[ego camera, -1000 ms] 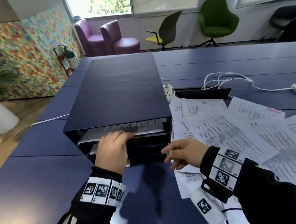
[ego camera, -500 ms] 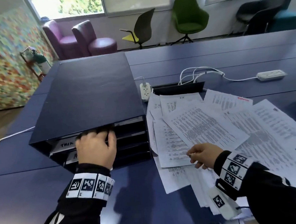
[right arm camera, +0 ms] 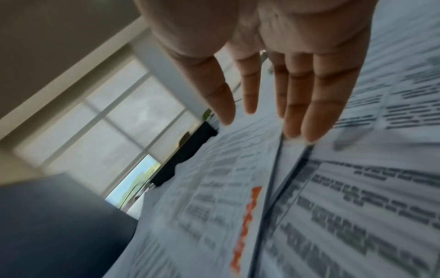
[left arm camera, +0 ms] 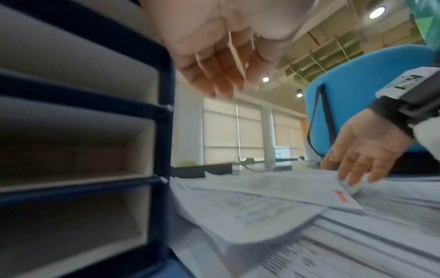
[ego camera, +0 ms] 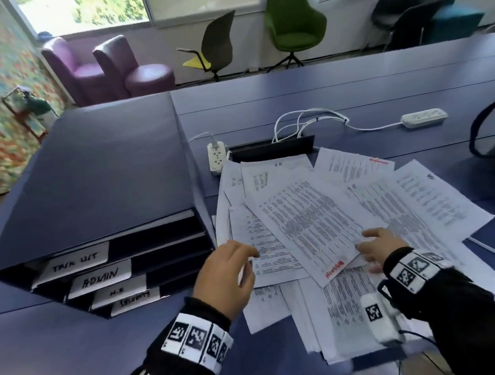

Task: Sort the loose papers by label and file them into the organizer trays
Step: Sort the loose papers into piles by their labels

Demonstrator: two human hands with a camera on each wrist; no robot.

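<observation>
On the blue table [ego camera: 351, 99], the left hand [ego camera: 227, 278] had left the organizer trays [ego camera: 112, 271] and hovered open-fingered beside the loose papers [ego camera: 315, 226]; the right hand [ego camera: 380, 247], fingers straight, pressed the top sheet, readying another pick.

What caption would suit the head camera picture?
Both hands, left and right, reach open over loose papers beside a labelled organizer.
</observation>
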